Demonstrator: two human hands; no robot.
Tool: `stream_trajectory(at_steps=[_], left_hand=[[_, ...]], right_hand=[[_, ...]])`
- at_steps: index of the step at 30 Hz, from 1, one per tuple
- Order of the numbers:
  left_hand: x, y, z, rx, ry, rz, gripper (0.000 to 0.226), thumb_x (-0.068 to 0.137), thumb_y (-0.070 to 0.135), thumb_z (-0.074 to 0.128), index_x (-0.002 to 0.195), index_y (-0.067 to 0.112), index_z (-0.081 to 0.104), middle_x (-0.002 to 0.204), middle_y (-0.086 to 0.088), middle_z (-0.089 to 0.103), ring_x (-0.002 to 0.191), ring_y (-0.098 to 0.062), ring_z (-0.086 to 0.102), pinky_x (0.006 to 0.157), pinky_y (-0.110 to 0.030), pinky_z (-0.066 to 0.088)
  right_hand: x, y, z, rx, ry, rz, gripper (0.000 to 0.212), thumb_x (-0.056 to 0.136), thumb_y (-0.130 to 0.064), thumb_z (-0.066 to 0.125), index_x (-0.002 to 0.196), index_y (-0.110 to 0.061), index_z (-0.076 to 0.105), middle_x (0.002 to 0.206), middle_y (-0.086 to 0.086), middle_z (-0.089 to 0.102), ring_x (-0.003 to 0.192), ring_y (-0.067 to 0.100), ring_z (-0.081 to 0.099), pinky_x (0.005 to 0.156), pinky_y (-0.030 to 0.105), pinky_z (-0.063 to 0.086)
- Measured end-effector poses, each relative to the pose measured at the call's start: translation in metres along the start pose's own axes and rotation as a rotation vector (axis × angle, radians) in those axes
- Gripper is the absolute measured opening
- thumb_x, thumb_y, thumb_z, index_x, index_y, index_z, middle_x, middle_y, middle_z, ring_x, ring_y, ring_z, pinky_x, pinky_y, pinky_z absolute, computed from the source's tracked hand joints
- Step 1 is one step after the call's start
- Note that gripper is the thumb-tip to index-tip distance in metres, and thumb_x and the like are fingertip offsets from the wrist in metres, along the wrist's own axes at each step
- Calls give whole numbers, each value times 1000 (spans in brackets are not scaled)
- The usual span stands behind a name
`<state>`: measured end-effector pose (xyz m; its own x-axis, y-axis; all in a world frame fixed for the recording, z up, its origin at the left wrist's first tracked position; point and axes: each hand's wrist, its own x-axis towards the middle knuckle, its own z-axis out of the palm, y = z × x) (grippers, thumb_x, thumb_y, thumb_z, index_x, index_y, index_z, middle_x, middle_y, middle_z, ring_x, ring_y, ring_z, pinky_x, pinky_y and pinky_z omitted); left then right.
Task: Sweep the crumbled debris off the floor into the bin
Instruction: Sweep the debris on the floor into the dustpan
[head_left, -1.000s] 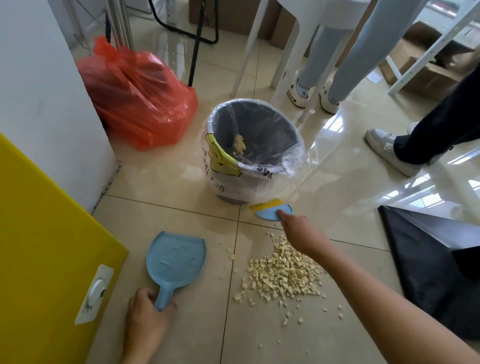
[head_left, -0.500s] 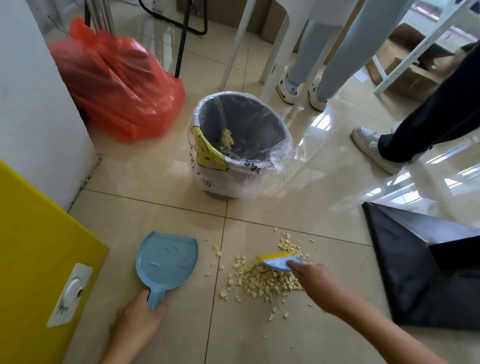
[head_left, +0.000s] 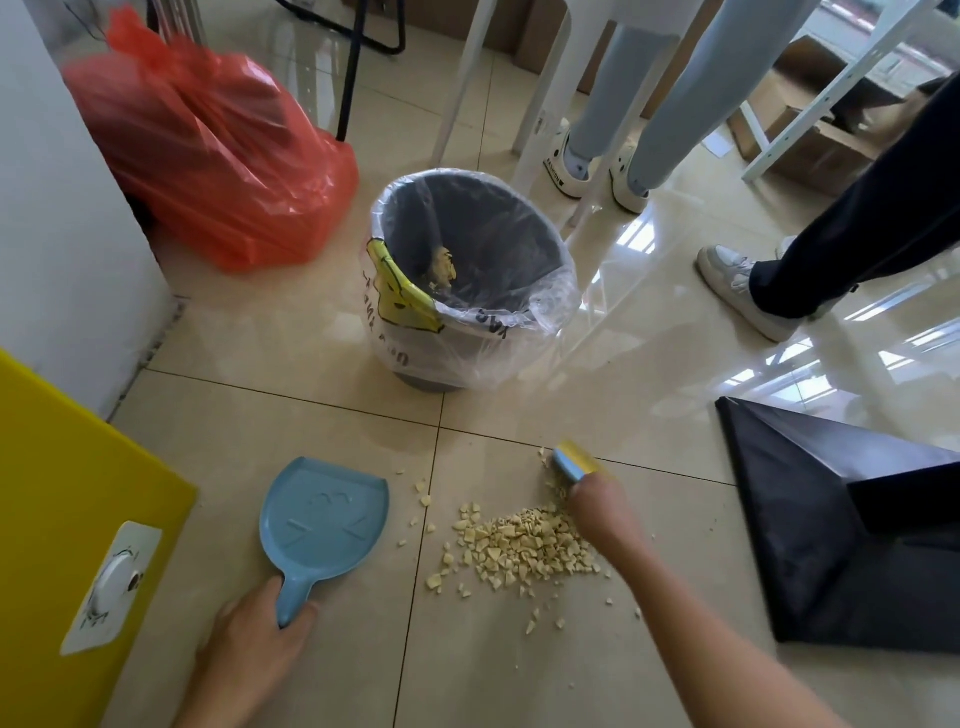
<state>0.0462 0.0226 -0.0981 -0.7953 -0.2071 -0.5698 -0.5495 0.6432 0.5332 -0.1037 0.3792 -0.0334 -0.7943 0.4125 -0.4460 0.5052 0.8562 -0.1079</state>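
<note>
I see the left hand (head_left: 254, 631) closed on the handle of the dustpan (head_left: 324, 525), pan flat on the floor (head_left: 291, 415). Right hand (head_left: 597, 512) grips the brush (head_left: 574, 462), its head down at the far edge of the crumbs (head_left: 519, 545). Crumbs lie between both hands; bin (head_left: 467, 280) stands beyond the brush.

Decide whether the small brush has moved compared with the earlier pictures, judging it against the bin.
Yes. The brush in the right hand started close against the base of the bin; it now sits farther from it, nearer the camera, at the far edge of the crumbs.
</note>
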Motion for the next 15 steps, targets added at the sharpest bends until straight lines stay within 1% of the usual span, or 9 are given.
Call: stream_trajectory(at_steps=[2, 4, 7, 8, 10, 11, 12, 13, 15], left_hand=[[1, 1, 1, -9, 17, -38, 21, 92, 31, 66, 80, 17, 56, 74, 1, 62, 75, -25, 62, 68, -34, 45], [1, 5, -1, -27, -5, -67, 20, 92, 31, 64, 82, 14, 60, 77, -2, 65, 75, -25, 62, 71, -35, 47], [-3, 6, -6, -47, -55, -58, 17, 90, 32, 64, 80, 20, 57, 83, -3, 67, 84, -28, 64, 81, -38, 52], [-4, 2, -6, -45, -71, -50, 16, 88, 34, 64, 82, 21, 58, 89, -3, 69, 91, -30, 67, 84, -37, 52], [-6, 0, -8, -27, -126, -48, 28, 84, 44, 62, 94, 18, 62, 106, -4, 71, 107, -29, 68, 84, -30, 47], [-7, -4, -8, -33, -141, -51, 37, 79, 50, 61, 91, 16, 61, 103, -4, 72, 104, -29, 69, 82, -32, 47], [-5, -7, -7, -75, -133, -55, 37, 77, 51, 63, 85, 15, 61, 94, -4, 72, 96, -28, 70, 81, -36, 50], [-4, -11, -5, -101, -113, -64, 32, 78, 47, 67, 82, 16, 60, 86, -3, 71, 89, -28, 69, 81, -39, 52], [-2, -19, -2, -119, -82, -70, 25, 80, 41, 69, 83, 17, 61, 80, 0, 69, 81, -23, 68, 80, -41, 54]], right_hand=[[-31, -8, 12, -132, -110, -106, 24, 93, -6, 42, 94, 1, 66, 87, 17, 66, 79, 33, 64, 64, 33, 45], [-56, -2, 17, -184, -172, -224, 25, 99, -12, 41, 98, -4, 65, 85, 11, 58, 76, 30, 57, 65, 30, 41], [-75, 11, 6, -202, -171, -313, 26, 101, -23, 41, 81, -18, 56, 78, 6, 59, 74, 32, 59, 61, 33, 39], [-78, 13, 1, -190, -160, -329, 28, 101, -25, 40, 79, -18, 55, 74, 4, 60, 74, 31, 61, 60, 35, 38], [-70, 17, -14, -168, -82, -338, 26, 102, -27, 40, 92, -18, 62, 72, 3, 65, 68, 28, 59, 60, 37, 41], [-58, 17, -21, -167, -18, -349, 25, 102, -26, 40, 100, -18, 63, 74, 7, 67, 65, 27, 56, 59, 37, 41], [-43, 15, -27, -172, 36, -343, 24, 102, -25, 39, 103, -17, 62, 76, 10, 67, 63, 28, 55, 58, 38, 42], [-26, 13, -32, -178, 73, -332, 23, 102, -23, 39, 101, -13, 59, 76, 13, 66, 64, 31, 56, 58, 38, 43], [12, 6, -36, -178, 126, -287, 21, 101, -18, 39, 95, -7, 55, 76, 18, 64, 71, 39, 62, 61, 42, 48]])
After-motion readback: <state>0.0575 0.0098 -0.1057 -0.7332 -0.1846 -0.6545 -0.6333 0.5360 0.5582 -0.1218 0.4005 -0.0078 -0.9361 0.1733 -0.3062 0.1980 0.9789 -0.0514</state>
